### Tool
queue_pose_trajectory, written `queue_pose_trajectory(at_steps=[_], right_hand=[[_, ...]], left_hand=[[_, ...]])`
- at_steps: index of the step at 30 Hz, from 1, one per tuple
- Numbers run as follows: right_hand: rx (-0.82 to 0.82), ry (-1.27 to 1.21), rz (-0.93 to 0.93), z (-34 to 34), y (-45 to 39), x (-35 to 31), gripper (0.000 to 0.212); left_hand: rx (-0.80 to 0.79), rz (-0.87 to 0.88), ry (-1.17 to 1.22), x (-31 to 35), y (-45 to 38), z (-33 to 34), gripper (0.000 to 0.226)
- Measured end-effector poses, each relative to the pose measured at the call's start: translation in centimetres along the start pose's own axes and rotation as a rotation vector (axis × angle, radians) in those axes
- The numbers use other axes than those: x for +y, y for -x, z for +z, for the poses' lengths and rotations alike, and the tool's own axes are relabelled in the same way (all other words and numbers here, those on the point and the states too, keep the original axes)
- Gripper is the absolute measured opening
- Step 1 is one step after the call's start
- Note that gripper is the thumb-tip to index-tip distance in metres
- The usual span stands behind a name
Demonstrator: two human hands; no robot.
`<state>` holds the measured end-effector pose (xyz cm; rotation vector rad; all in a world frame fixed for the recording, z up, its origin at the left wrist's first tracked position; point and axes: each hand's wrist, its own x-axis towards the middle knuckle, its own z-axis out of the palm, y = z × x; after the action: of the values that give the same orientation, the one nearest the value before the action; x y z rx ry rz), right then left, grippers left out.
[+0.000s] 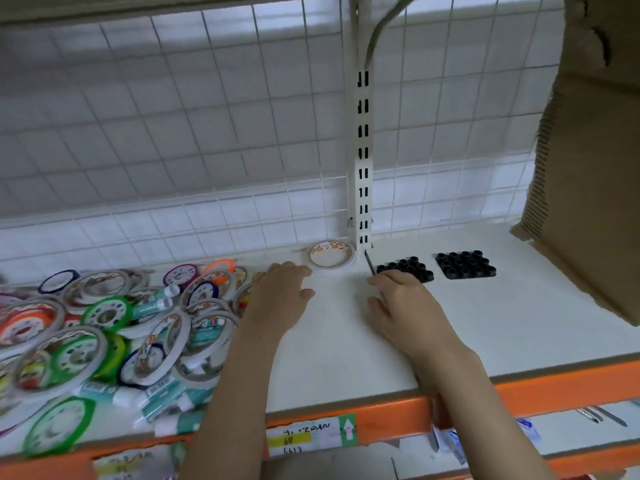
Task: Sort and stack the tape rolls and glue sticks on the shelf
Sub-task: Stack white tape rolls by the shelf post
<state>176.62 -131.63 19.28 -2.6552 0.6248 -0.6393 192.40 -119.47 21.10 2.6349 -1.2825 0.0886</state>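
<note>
A heap of tape rolls (104, 327) with green, orange, purple and blue cores covers the left of the white shelf (346, 348). Teal and white glue sticks (162, 396) lie mixed in among them. One white tape roll (331, 257) lies flat alone at the back by the upright post. My left hand (280, 299) rests flat on the shelf at the heap's right edge, fingertips just short of that lone roll. My right hand (401, 306) lies on the shelf to the right, fingers straight, touching a thin dark divider strip (370, 263).
Two black packs of small cylinders (465, 265) sit at the back right. A cardboard box (588, 168) stands on the far right. A wire grid forms the back wall, with a slotted post (363, 168). The orange shelf edge (381, 420) carries a price label.
</note>
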Motion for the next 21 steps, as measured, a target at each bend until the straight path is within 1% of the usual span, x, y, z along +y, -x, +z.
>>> queue_pose_trajectory(at_steps=[3,7,9,12,15,18,21], right_hand=[[-0.033,-0.051,-0.036,1.0,-0.4,-2.7,0.036],[-0.070,-0.083,-0.118,2.7,-1.1,-6.7,0.031],[-0.083,-0.107,-0.161,3.6,-1.5,-8.7,0.030],[-0.113,-0.128,-0.234,4.8,-1.7,-11.4,0.031],[-0.127,-0.148,-0.282,5.6,-1.7,-13.0,0.026],[-0.145,-0.151,-0.279,6.4,-1.9,-13.1,0.026],[-0.171,-0.096,-0.201,6.8,-2.0,-12.7,0.028]], left_hand=[[0.049,-0.050,0.046,-2.6,3.7,-1.0,0.034],[0.134,-0.117,0.009,-7.1,7.9,-3.3,0.043],[0.170,-0.156,0.002,-9.1,9.4,-4.5,0.037],[0.189,-0.197,-0.006,-11.4,11.2,-5.7,0.035],[0.157,-0.223,0.007,-12.7,12.5,-6.1,0.034],[0.135,-0.232,0.037,-13.6,13.3,-6.1,0.036],[0.136,-0.221,0.048,-14.2,13.4,-5.9,0.030]])
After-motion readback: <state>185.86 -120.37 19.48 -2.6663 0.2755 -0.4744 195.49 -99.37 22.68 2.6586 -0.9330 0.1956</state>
